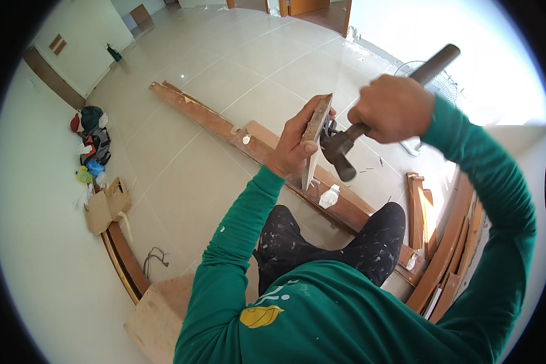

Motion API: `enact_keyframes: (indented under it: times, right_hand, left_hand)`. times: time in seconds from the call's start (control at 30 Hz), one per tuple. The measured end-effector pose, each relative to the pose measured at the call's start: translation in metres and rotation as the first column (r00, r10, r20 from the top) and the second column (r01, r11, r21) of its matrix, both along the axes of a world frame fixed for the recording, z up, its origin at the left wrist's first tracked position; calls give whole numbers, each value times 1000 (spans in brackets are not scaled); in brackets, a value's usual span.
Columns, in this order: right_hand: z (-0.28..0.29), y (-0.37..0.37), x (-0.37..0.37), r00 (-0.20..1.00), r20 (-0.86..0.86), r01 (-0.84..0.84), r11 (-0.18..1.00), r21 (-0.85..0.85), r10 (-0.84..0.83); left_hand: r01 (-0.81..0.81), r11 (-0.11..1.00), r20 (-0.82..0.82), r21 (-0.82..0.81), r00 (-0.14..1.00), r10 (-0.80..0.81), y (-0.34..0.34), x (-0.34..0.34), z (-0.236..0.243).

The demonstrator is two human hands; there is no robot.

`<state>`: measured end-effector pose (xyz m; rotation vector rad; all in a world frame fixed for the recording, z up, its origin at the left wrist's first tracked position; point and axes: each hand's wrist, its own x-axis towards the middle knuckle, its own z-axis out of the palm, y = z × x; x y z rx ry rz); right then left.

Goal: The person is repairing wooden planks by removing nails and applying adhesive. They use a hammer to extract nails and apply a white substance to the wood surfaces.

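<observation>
In front of me my left hand [292, 148] grips a short strip of wood [316, 127], tilted upright with its rough edge toward me. My right hand [391, 109] is wrapped round the handle of a claw hammer [344, 162], whose dark handle end sticks out past my fist. The hammer head is at the far face of the strip, claw end toward the wood; whether a nail sits in the claw I cannot make out. Below both hands a long brown board [206, 120] runs across the tiled floor, with white crumpled scraps [329, 196] on it.
Brown planks [447, 261] lie to my right, beside shorter pieces [416, 209]. A fan [427, 76] stands behind my right hand. Along the left wall are bags [94, 142], a cardboard piece [108, 206] and a wire [156, 258]. Small dark slivers [381, 161] dot the floor.
</observation>
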<state>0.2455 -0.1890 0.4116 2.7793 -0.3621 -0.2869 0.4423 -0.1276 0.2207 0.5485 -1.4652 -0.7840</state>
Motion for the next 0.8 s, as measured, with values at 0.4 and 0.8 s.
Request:
enact_keyframes:
  times: [0.4,0.8]
  right_hand:
    - [-197,5,-27,425,886,18,980,197,-186]
    - [-215,0,-28,396,834,-159,866,473,-383]
  left_hand:
    - [-43,999,-23,23,999,43,-15,-20,-4]
    - [-17,996,-10,85,1000,18,-17,-24,4]
